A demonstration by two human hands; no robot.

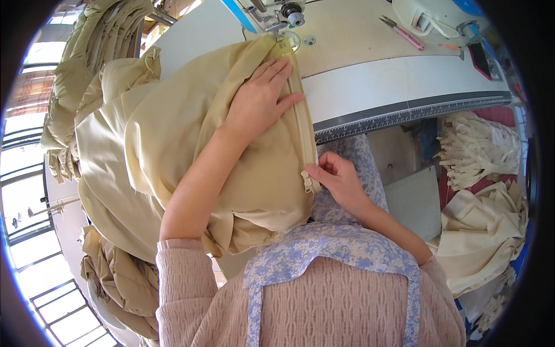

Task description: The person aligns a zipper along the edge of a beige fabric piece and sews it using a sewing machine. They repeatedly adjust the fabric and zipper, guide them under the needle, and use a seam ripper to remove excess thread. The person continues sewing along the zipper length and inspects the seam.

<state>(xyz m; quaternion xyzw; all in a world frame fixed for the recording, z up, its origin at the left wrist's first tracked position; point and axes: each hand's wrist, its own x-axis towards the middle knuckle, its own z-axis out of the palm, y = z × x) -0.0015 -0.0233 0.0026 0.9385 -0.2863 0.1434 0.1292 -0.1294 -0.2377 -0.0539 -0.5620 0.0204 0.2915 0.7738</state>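
Observation:
A beige garment (173, 121) lies spread over the sewing table and hangs down toward my lap. Along its right edge runs a beige zipper (302, 130), whose slider shows near the lower end. My left hand (260, 95) rests on the cloth, fingers stretched out and the tips close to the zipper's upper part. Lower down, my right hand (338, 179) pinches the zipper's edge beside the slider. At the top, the sewing machine's needle area (283, 26) sits over the upper end of the zipper; the cloth hides part of the presser foot.
Pink-handled snips (404, 33) lie on the table at the upper right. A ruler strip (404, 113) runs along the table's front edge. Bundled zippers (480, 147) and folded cream cloth (480, 231) are at the right. More beige garments (124, 277) hang or lie at the left.

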